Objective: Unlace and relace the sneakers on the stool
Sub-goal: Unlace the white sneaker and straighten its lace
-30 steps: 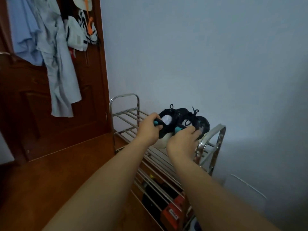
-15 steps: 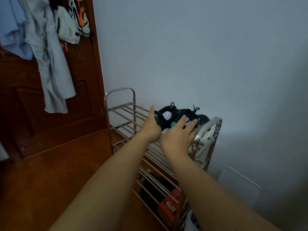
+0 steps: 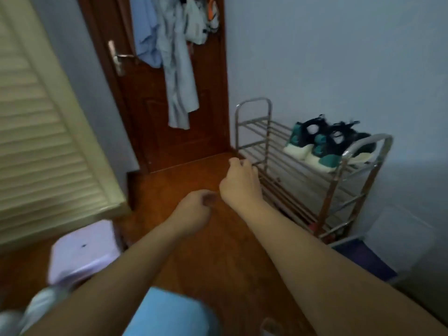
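— Up on the top tier of the metal rack [image 3: 266, 139], by the wall: that is where the sneakers [image 3: 327, 144] sit, side by side, pale soles showing.

— And the hands?

— Both are low over the wooden floor [image 3: 194, 170], apart from the pair. The right hand [image 3: 240, 180] hangs near the rack's front corner with fingers loosely curled, holding nothing. The left hand [image 3: 196, 209] is lower and further left, also curled; the picture is smeared there, so I would only say it looks empty.

— Which one is closer to the shoes?

— The right, clearly. The sneakers lie up and to the right of it, heels toward the viewer I think, their long axis running away toward the wall.

— Where would they go?

— A lilac stool [image 3: 82, 251] stands at the lower left, on the far side of both hands from the rack. My guess is the shoes would have to cross in front of the body, right to left, to reach it. No lace has been loosened, as far as I can make out.
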`<state>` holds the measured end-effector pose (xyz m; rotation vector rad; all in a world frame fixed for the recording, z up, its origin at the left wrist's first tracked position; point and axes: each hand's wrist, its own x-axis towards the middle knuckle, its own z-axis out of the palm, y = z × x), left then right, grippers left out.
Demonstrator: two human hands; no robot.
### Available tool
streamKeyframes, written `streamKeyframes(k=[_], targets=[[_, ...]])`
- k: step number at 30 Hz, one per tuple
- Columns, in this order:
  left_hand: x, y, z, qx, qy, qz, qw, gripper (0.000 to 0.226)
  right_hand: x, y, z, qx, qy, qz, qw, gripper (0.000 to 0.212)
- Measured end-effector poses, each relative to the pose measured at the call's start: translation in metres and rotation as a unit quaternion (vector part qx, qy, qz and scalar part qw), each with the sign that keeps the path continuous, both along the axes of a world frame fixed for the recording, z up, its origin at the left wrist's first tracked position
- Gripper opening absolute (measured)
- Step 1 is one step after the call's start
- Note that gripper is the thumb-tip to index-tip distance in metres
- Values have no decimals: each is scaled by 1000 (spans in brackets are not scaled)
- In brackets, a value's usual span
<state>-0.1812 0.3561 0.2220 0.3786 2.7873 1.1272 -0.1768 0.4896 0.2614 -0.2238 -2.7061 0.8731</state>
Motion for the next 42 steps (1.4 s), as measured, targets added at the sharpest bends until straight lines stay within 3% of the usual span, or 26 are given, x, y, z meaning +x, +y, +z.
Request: streamKeyframes(k=[7, 12, 16, 18, 22, 28, 34, 38, 42], targets=[[226, -236, -68, 2, -38, 219, 975, 24, 118, -194, -93, 32, -73, 276, 958, 40], [365, -352, -136, -20, -48, 454, 889, 22, 196, -297, -158, 64, -106, 423, 898, 29], [427, -381, -184, -5, -104, 538, 837, 29, 210, -352, -201, 110, -138, 471, 865, 19], [425, -398, -194, 15, -76, 570, 818, 25, 204, -379, -214, 148, -158, 479, 851, 19], [404, -414, -206, 71, -67, 558, 824, 25, 173, -439, -233, 227, -150, 461, 845, 31], [385, -430, -212, 117, -76, 527, 839, 22, 133, -495, -283, 320, -257, 368, 834, 53], [378, -434, -210, 127, -92, 524, 837, 20, 117, -500, -288, 254, -183, 330, 890, 52], [373, -416, -210, 119, -109, 502, 850, 19, 107, -466, -231, 202, -95, 341, 913, 35], [367, -385, -210, 62, -126, 462, 876, 18, 112, -375, -164, 104, -37, 351, 930, 35]])
